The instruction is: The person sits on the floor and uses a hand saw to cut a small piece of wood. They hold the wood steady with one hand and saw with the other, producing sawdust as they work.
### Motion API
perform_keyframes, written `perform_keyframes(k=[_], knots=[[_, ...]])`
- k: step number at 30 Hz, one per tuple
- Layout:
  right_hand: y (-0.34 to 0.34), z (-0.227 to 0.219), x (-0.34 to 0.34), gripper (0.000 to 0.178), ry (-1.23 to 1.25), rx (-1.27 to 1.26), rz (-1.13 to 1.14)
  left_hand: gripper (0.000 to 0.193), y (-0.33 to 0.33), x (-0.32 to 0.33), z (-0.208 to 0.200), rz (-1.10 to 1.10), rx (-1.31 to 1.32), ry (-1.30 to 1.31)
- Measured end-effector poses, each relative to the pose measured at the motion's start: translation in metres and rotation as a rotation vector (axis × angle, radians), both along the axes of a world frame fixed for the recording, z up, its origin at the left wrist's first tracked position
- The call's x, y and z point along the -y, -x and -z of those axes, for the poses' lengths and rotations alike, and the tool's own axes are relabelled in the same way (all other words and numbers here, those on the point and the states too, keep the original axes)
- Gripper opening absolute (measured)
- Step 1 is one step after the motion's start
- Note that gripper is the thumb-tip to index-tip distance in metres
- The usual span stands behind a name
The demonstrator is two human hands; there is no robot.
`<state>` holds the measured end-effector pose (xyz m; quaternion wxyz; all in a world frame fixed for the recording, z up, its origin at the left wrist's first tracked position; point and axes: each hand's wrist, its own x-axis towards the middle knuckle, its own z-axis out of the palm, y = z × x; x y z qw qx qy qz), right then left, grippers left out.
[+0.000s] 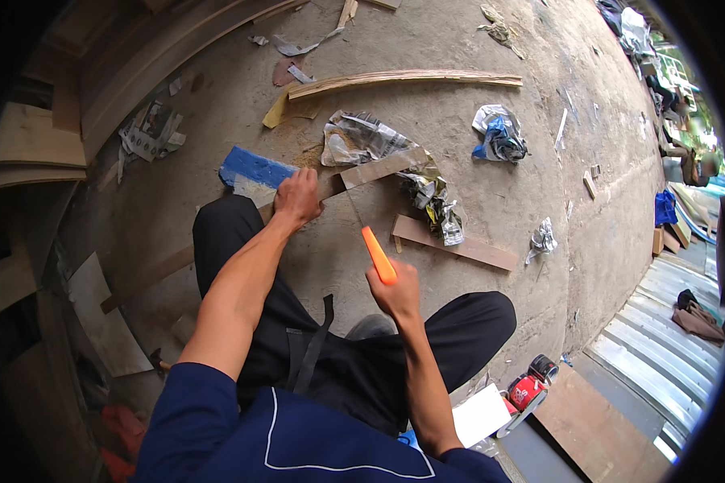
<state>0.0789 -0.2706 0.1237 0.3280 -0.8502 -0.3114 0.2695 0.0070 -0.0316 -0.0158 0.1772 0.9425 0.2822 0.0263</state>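
Note:
My right hand (396, 288) is closed around the orange handle (379, 256) of a handsaw. Its thin blade (354, 205) reaches away from me and meets the near edge of a narrow wooden board (383, 167). Left of the blade, my left hand (298, 197) grips that board, fingers folded over it. Beside this hand lies a blue and white painted block (254, 171), partly under the board. The board's near-left part runs toward my left knee. Crumpled printed paper (370, 137) lies behind the board, and more crumpled paper (439, 205) is by its right end.
Another plank (455, 241) lies to the right of the saw, and a long split timber (407, 79) farther off. Balled-up wrapping (499, 133) sits at the right. Stacked wooden pieces (36, 141) stand at the left. A red can (526, 392) is near my right knee, by corrugated metal sheeting (652, 346).

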Motion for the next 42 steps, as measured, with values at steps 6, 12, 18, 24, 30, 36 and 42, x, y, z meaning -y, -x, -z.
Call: perform_keyframes(k=[6, 12, 18, 24, 30, 36, 42], knots=[[0.002, -0.010, -0.004, 0.024, -0.045, -0.168, 0.048, 0.039, 0.008, 0.002, 0.001, 0.063, -0.003, 0.011], [0.019, -0.025, 0.024, 0.023, -0.016, -0.171, 0.085, 0.050, 0.011, 0.004, -0.003, 0.108, -0.053, 0.011], [-0.003, -0.001, -0.013, 0.023, -0.022, -0.096, 0.050, 0.038, 0.006, 0.002, -0.002, 0.090, 0.055, 0.004], [0.028, -0.016, 0.010, 0.024, -0.005, -0.237, 0.157, 0.043, 0.015, 0.015, 0.003, 0.187, -0.015, -0.020], [0.039, -0.035, 0.019, 0.025, -0.018, -0.288, 0.241, 0.033, 0.016, 0.007, 0.003, 0.179, 0.003, -0.031], [0.018, 0.014, -0.015, 0.025, -0.060, -0.057, 0.127, 0.034, 0.009, 0.016, 0.009, 0.073, 0.029, -0.030], [0.031, -0.040, 0.045, 0.022, -0.004, -0.167, 0.138, 0.038, 0.013, 0.007, -0.003, 0.063, -0.025, 0.024]])
